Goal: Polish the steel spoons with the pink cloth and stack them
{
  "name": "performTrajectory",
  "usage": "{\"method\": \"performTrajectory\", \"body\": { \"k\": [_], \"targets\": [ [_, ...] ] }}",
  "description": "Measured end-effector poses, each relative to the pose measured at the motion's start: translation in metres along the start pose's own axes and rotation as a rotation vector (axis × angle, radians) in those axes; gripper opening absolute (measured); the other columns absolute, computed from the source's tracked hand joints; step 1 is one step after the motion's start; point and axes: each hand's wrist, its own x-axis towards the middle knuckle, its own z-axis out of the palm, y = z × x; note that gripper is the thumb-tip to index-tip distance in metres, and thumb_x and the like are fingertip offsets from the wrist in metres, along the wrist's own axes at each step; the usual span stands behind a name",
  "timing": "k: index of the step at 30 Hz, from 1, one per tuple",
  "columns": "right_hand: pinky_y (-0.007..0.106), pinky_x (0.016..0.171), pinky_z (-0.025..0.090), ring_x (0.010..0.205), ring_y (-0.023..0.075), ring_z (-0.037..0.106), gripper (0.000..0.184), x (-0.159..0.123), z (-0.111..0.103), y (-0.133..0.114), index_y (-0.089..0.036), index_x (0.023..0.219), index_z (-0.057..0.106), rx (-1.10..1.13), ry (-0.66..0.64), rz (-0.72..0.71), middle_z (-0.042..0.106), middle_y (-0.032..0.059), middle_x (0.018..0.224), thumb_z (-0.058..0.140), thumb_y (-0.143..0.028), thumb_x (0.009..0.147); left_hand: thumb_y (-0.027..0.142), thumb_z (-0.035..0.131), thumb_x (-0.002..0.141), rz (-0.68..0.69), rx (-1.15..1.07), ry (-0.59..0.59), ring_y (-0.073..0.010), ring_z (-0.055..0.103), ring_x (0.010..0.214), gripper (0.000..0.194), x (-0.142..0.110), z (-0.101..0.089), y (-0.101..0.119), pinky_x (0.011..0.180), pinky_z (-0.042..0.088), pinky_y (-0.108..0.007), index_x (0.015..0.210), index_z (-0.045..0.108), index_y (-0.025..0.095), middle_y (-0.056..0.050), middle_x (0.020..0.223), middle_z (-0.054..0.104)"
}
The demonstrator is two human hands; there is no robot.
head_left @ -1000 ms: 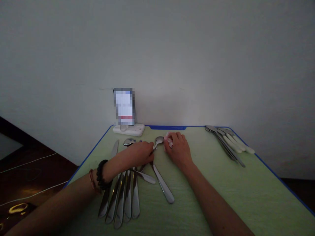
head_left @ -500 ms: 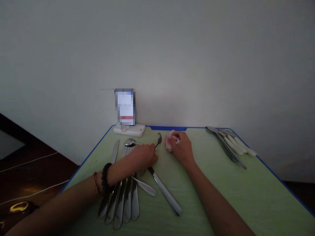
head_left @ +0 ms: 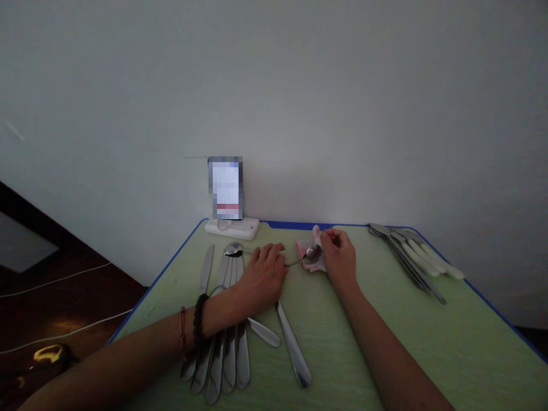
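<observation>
My left hand [head_left: 266, 275] is closed around the handle of a small spoon [head_left: 313, 252], whose bowl points right. That bowl rests against a pink and white cloth [head_left: 302, 248], pinched at its edge by my right hand [head_left: 339, 255]. The cloth is partly opened out around the bowl. Under my left forearm lies a fan of several table knives [head_left: 230, 357], their handles toward me. Another spoon [head_left: 233, 248] lies at the far end of the fan, partly covered by my left hand. A longer metal handle [head_left: 294, 348] sticks out below the hand; its head is hidden.
At the right edge lie several metal utensils [head_left: 413, 262] and white-handled ones [head_left: 422, 258]. A lit phone [head_left: 225, 188] leans on a white stand [head_left: 232, 228] at the back left. The green table [head_left: 342, 354] has a blue rim and meets a wall.
My left hand has turned and moved right, bringing the spoon's bowl to the cloth. In my right hand the cloth, crumpled before, is now spread more open. The whole view has shifted slightly.
</observation>
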Motion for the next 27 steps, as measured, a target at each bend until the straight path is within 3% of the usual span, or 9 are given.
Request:
{"method": "performTrajectory", "body": {
  "k": [2,5,10,20,27],
  "targets": [
    [0.031,0.070,0.045,0.073,0.0184,0.058,0.026,-0.001,0.001,-0.001,-0.018,0.079,0.055,-0.021,-0.010,0.000,0.063,0.0059,0.080,0.054,-0.044,0.075,0.019,0.032,0.095,-0.014,0.013,-0.023,-0.0304,0.042,0.123,0.025,-0.002,0.004,-0.001,0.101,0.033,-0.051,0.107,0.053,0.011,-0.017,0.137,0.044],
    [0.031,0.071,0.045,0.073,0.0185,0.059,0.025,-0.001,0.002,-0.002,-0.018,0.079,0.056,-0.046,-0.031,-0.011,0.063,0.0054,0.079,0.054,-0.043,0.076,0.018,0.032,0.095,-0.002,0.011,-0.034,-0.0293,0.046,0.119,0.025,-0.001,0.005,-0.002,0.096,0.037,-0.049,0.107,0.052,0.011,-0.017,0.138,0.042],
    [0.031,0.071,0.044,0.074,0.0186,0.060,0.022,-0.002,0.002,-0.002,-0.018,0.080,0.057,-0.046,-0.040,-0.013,0.063,0.0052,0.080,0.052,-0.040,0.076,0.021,0.034,0.094,0.003,-0.057,-0.017,-0.0257,0.053,0.098,0.022,0.006,0.004,-0.009,0.085,0.043,-0.041,0.101,0.053,0.014,-0.012,0.107,0.058],
    [0.030,0.067,0.043,0.068,0.0174,0.057,0.022,-0.001,0.003,0.003,-0.018,0.078,0.059,0.014,-0.015,-0.022,0.063,0.0036,0.074,0.055,-0.039,0.073,0.023,0.034,0.095,-0.054,-0.214,-0.057,-0.0228,0.058,0.084,0.020,0.011,0.007,-0.012,0.078,0.043,-0.035,0.093,0.052,0.016,-0.008,0.089,0.063],
    [0.029,0.062,0.042,0.063,0.0162,0.055,0.034,0.000,0.001,0.008,-0.017,0.080,0.059,0.089,0.014,0.004,0.061,0.0022,0.069,0.053,-0.050,0.077,0.031,0.033,0.095,-0.118,-0.558,0.044,-0.0178,0.058,0.066,0.023,0.013,0.015,-0.020,0.061,0.039,-0.026,0.090,0.052,0.019,-0.002,0.074,0.062]
  ]
}}
